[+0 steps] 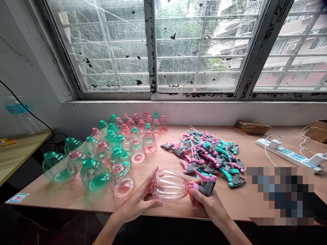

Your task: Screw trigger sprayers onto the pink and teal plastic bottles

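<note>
Pink bottle [170,185]: on its side in the hands, above the table's [76,200] front edge, neck pointing right.
Left hand [141,195]: fingers and thumb curved around the base; a firm but gentle hold should stop it spinning without denting.
Right hand [208,202]: thumb and fingers pinching the spray head [208,186] by its collar [193,186].
Collar: at the neck; best kept square while turning, to avoid crossed threads.

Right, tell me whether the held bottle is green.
No, the bottle held between the left hand and right hand is see-through pink.
</note>
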{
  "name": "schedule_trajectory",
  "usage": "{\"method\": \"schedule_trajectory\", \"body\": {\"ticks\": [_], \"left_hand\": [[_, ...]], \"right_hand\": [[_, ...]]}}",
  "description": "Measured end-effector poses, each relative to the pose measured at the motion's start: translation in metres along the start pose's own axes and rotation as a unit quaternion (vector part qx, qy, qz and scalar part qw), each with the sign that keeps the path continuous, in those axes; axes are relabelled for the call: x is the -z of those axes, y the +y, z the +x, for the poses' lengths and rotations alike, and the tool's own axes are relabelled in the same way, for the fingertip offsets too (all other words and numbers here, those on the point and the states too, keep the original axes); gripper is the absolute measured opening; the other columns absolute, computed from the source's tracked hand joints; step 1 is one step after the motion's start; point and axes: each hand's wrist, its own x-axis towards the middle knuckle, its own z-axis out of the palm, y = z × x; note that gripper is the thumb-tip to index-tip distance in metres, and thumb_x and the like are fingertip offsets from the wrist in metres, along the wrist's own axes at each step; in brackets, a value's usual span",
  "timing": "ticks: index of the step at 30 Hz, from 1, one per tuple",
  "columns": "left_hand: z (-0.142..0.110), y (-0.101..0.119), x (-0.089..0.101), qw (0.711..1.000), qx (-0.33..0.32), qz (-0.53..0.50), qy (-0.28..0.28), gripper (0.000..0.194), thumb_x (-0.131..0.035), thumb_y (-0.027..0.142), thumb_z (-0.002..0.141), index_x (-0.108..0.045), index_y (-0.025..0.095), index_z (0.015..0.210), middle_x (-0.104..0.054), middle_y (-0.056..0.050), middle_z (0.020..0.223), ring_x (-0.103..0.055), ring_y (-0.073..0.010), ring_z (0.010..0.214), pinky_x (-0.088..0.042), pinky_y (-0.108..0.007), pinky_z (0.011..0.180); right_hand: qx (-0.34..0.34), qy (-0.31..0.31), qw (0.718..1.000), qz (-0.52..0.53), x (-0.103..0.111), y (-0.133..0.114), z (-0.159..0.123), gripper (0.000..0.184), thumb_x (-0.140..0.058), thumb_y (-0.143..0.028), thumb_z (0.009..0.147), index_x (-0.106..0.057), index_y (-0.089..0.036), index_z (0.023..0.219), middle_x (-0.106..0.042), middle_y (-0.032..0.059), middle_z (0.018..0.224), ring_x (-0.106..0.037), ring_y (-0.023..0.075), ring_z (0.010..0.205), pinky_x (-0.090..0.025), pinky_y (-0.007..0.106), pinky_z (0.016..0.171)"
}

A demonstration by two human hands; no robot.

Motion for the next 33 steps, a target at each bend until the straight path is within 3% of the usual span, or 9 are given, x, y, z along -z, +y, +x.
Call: {"method": "schedule_trajectory", "body": {"ticks": [6, 9, 12, 17, 25, 28, 33], "left_hand": [[0.001, 0.001, -0.002, 1.0, 0.006, 0.002, 0.002, 0.102, -0.078, 0.026, 0.089, -0.01, 0.039, 0.164, -0.045, -0.005, 0.161, -0.047, -0.0314, 0.144, -0.036, -0.051, 0.122], [0.001, -0.005, 0.001, 0.999, 0.019, -0.032, -0.002, 0.11, -0.083, 0.027, 0.085, -0.008, 0.036, 0.164, -0.032, -0.007, 0.17, -0.032, -0.0337, 0.154, -0.031, -0.052, 0.124], [0.001, -0.008, 0.003, 0.999, 0.027, -0.047, -0.002, 0.104, -0.083, 0.029, 0.085, -0.015, 0.036, 0.164, -0.018, -0.003, 0.175, -0.017, -0.0335, 0.159, -0.024, -0.053, 0.128], [0.002, -0.004, 0.002, 0.999, 0.036, -0.037, -0.002, 0.105, -0.083, 0.03, 0.085, -0.014, 0.032, 0.164, -0.018, -0.005, 0.175, -0.007, -0.0335, 0.161, -0.02, -0.055, 0.129], [0.001, -0.002, 0.0, 1.0, -0.002, 0.002, -0.004, 0.099, -0.078, 0.023, 0.089, -0.014, 0.039, 0.163, -0.01, 0.0, 0.176, -0.006, -0.0327, 0.161, -0.024, -0.051, 0.129], [0.0, -0.002, 0.0, 1.0, -0.002, 0.0, -0.001, 0.099, -0.076, 0.022, 0.09, -0.012, 0.041, 0.163, -0.007, 0.001, 0.177, -0.013, -0.0348, 0.16, -0.03, -0.048, 0.126], [-0.001, -0.001, 0.0, 0.998, 0.043, -0.034, 0.005, 0.116, -0.082, 0.027, 0.084, 0.001, 0.04, 0.164, 0.005, -0.003, 0.177, -0.032, -0.0374, 0.151, -0.037, -0.05, 0.121]], "right_hand": [[-0.006, 0.0, 1.0, -0.009, 0.0, 0.002, 0.0, 0.035, -0.084, -0.049, 0.083, -0.063, -0.022, 0.091, -0.068, -0.0017, 0.064, -0.06, 0.0155, 0.049, -0.049, 0.029, 0.05], [-0.005, -0.003, 1.0, -0.015, -0.001, 0.0, 0.0, 0.034, -0.083, -0.049, 0.084, -0.063, -0.022, 0.091, -0.068, -0.0017, 0.064, -0.059, 0.0153, 0.049, -0.049, 0.029, 0.051], [-0.005, -0.009, 1.0, -0.015, -0.003, -0.003, -0.001, 0.035, -0.084, -0.05, 0.083, -0.063, -0.022, 0.092, -0.068, -0.0018, 0.065, -0.058, 0.015, 0.05, -0.049, 0.029, 0.051], [-0.003, -0.007, 0.999, -0.034, -0.005, -0.006, -0.001, 0.039, -0.084, -0.053, 0.082, -0.064, -0.021, 0.093, -0.067, -0.0019, 0.064, -0.057, 0.0135, 0.049, -0.047, 0.028, 0.05], [-0.002, -0.005, 0.999, -0.053, -0.005, -0.007, -0.001, 0.04, -0.082, -0.055, 0.083, -0.064, -0.02, 0.091, -0.064, -0.0023, 0.064, -0.047, 0.0091, 0.045, -0.039, 0.024, 0.046], [-0.005, -0.005, 0.999, -0.049, -0.007, -0.009, 0.0, 0.044, -0.083, -0.058, 0.08, -0.062, -0.02, 0.09, -0.062, -0.0032, 0.062, -0.045, 0.0093, 0.046, -0.041, 0.025, 0.046], [-0.015, -0.021, 0.998, -0.052, -0.006, -0.007, 0.0, 0.043, -0.083, -0.057, 0.081, -0.063, -0.019, 0.089, -0.06, -0.0038, 0.06, -0.047, 0.0097, 0.046, -0.043, 0.025, 0.047]]}}
